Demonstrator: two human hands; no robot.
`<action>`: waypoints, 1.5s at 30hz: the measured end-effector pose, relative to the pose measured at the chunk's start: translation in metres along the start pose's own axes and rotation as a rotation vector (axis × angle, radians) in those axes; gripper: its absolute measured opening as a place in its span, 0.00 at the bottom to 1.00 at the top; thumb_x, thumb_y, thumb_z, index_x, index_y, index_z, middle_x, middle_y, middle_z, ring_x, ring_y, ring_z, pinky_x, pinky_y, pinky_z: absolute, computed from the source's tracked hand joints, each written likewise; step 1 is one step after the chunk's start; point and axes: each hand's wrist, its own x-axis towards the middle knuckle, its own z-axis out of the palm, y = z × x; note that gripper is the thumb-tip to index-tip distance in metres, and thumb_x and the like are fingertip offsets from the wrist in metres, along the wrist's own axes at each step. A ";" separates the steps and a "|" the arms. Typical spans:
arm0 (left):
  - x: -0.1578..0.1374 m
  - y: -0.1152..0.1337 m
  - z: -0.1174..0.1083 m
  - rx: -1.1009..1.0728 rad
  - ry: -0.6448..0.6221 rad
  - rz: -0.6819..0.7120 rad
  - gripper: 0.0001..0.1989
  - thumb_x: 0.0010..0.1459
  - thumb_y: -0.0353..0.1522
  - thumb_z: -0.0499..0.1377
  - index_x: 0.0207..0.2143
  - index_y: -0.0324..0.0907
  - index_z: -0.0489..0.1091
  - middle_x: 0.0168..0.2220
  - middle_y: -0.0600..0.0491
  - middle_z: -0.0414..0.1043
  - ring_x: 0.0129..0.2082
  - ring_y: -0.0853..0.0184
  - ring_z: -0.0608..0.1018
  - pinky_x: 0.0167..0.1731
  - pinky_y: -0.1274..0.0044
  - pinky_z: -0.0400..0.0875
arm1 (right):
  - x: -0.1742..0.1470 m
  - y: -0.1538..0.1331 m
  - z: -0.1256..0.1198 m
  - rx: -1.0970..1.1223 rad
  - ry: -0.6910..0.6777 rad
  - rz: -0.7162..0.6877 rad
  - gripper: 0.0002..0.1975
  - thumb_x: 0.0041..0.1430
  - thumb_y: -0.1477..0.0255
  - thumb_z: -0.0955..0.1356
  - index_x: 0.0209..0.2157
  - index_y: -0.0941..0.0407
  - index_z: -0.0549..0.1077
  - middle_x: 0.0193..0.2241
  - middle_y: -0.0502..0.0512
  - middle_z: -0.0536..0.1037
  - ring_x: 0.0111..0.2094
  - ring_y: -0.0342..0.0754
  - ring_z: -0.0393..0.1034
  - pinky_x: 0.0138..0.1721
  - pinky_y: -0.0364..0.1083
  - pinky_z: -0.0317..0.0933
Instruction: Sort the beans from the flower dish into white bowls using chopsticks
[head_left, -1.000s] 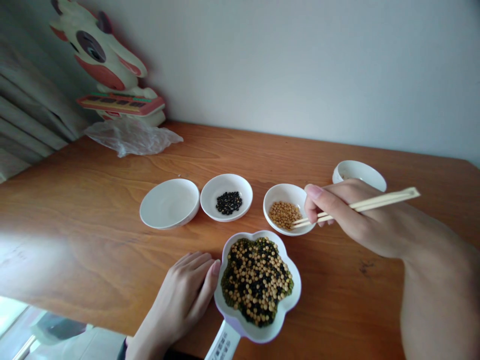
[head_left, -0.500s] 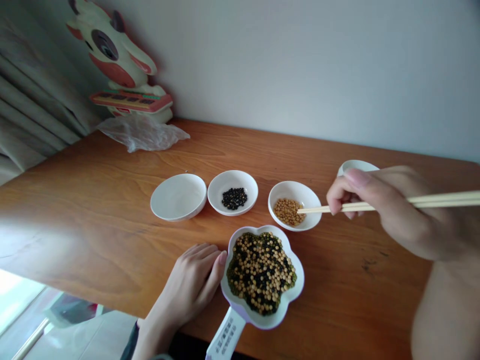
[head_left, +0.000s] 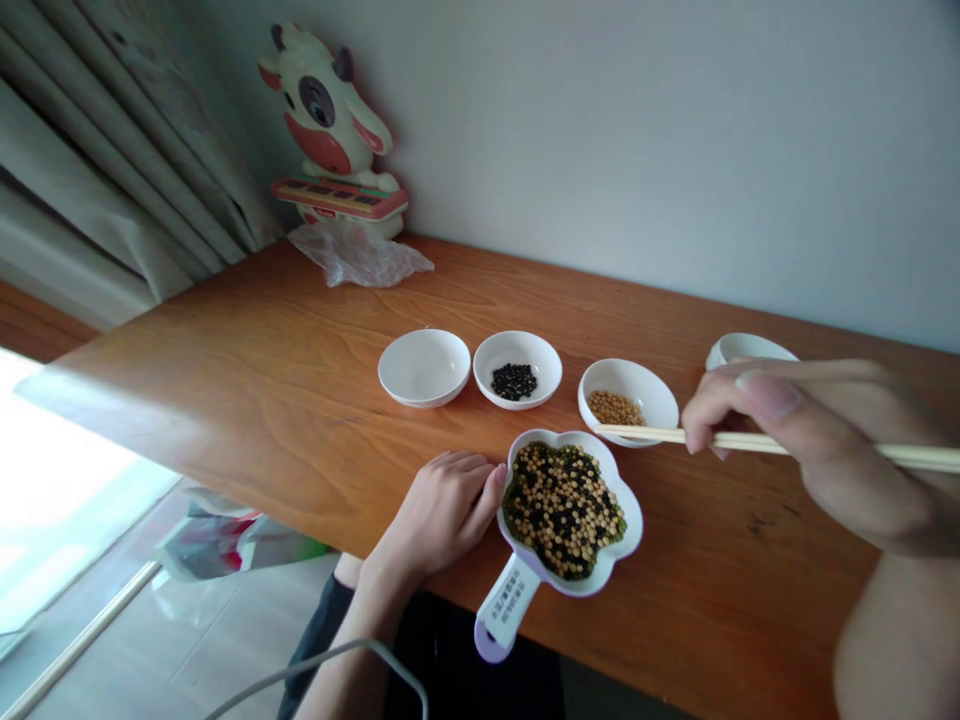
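My right hand [head_left: 825, 430] is closed around a pair of light wooden chopsticks [head_left: 735, 440]. Their tips are over the front rim of a white bowl [head_left: 664, 410] holding yellow soybeans [head_left: 615, 407]; no bean shows between them. Resting on the table, my left hand [head_left: 454, 505] has its fingers loosely curled and its thumb tip at the rim of a flower-shaped dish [head_left: 634, 520]. The dish has a labelled white and purple handle [head_left: 506, 605]. Soybeans, black beans and small green beans lie mixed inside it [head_left: 562, 510].
A white bowl [head_left: 551, 350] holds black beans [head_left: 514, 381]; beside it stands an empty white bowl [head_left: 424, 368]. Another bowl [head_left: 750, 347] is partly behind my right hand. A plastic bag [head_left: 364, 255] and a cow keyboard toy [head_left: 337, 140] sit at the back left of the wooden table [head_left: 300, 350].
The camera view has swung left, so things appear further right. The chopstick tips have moved from the soybeans toward the bowl's front rim. My left hand stays by the dish.
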 end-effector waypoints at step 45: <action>0.067 -0.025 -0.030 0.225 -0.348 0.379 0.24 0.77 0.38 0.42 0.31 0.41 0.69 0.33 0.48 0.79 0.28 0.66 0.75 0.32 0.72 0.61 | -0.127 0.019 0.193 0.286 1.023 0.269 0.23 0.72 0.64 0.61 0.27 0.54 0.79 0.25 0.54 0.78 0.22 0.45 0.66 0.24 0.46 0.60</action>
